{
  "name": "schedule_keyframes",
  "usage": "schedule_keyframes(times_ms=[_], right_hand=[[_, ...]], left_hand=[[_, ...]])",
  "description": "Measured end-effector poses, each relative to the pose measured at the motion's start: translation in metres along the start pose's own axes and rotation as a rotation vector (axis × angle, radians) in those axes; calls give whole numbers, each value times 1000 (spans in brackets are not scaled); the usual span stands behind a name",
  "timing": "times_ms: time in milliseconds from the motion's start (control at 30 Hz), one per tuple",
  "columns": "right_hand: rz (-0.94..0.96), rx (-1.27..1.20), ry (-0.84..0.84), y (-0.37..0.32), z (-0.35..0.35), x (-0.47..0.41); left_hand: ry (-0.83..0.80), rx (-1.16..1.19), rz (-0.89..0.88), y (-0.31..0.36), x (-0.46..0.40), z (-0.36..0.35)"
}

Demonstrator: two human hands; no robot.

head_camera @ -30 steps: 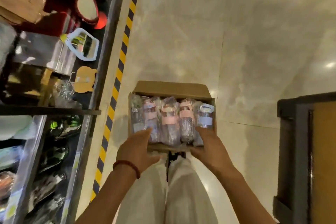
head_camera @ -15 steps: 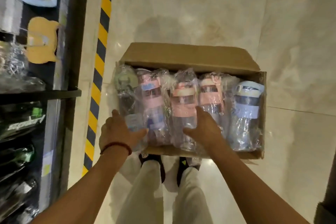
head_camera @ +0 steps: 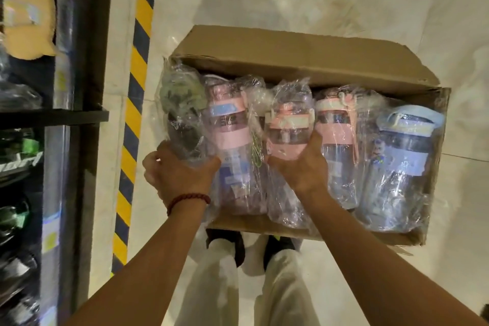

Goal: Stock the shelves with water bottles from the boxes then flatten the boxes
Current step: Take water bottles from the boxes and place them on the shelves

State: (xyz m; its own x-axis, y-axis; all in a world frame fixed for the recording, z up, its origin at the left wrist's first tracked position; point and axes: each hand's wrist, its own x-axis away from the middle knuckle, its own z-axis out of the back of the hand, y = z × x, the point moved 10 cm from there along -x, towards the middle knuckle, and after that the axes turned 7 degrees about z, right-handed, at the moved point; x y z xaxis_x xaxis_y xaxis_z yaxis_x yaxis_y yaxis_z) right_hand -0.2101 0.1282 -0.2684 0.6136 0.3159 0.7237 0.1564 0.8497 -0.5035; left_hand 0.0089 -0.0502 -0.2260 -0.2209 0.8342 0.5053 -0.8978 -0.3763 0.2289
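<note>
An open cardboard box [head_camera: 291, 61] stands on the pale floor in front of my feet. Several plastic-wrapped water bottles lie side by side in it. My left hand [head_camera: 180, 174] grips the dark green bottle [head_camera: 182, 114] at the box's left end. My right hand [head_camera: 301, 167] grips the middle pink bottle [head_camera: 287, 130] round its body. Between them lies a pink bottle with a blue label [head_camera: 230, 140]. Another pink bottle [head_camera: 336, 130] and a light blue bottle [head_camera: 402, 151] lie to the right.
A dark metal shelf unit [head_camera: 79, 114] runs down the left side, holding wrapped goods and a yellow bear-shaped item [head_camera: 29, 16]. A yellow-and-black striped line [head_camera: 137, 87] marks the floor beside it. Bare tile lies beyond and right of the box.
The view has dropped closer to the box. Both hands went from resting on the bottles to gripping one each, the left on the green bottle, the right on the middle pink one.
</note>
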Motion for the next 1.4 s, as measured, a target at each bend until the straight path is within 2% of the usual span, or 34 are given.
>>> schedule_keyframes(times_ms=[100,400,633,800,867,1100,1200,1400], right_hand=[[2,-36,3,-2,10,4],[91,-195,42,-23,53,47],[217,-206,-7,-92,104,105],[374,-220,-33,-172,152,167],[436,-213,-30,-206,169,195],[721,-169,-94,-333,224,306],[790,-200,-141,-378,232,347],[1023,-169,-223,-466,209,434]], left_hand=[[-24,94,7,1,3,2],[-70,93,51,12,37,44],[-185,307,13,37,89,115],[-211,526,23,68,126,199],[-201,576,-31,82,143,242],[-86,745,-160,112,194,400],[-40,871,-199,114,221,456],[158,993,-260,89,258,569]])
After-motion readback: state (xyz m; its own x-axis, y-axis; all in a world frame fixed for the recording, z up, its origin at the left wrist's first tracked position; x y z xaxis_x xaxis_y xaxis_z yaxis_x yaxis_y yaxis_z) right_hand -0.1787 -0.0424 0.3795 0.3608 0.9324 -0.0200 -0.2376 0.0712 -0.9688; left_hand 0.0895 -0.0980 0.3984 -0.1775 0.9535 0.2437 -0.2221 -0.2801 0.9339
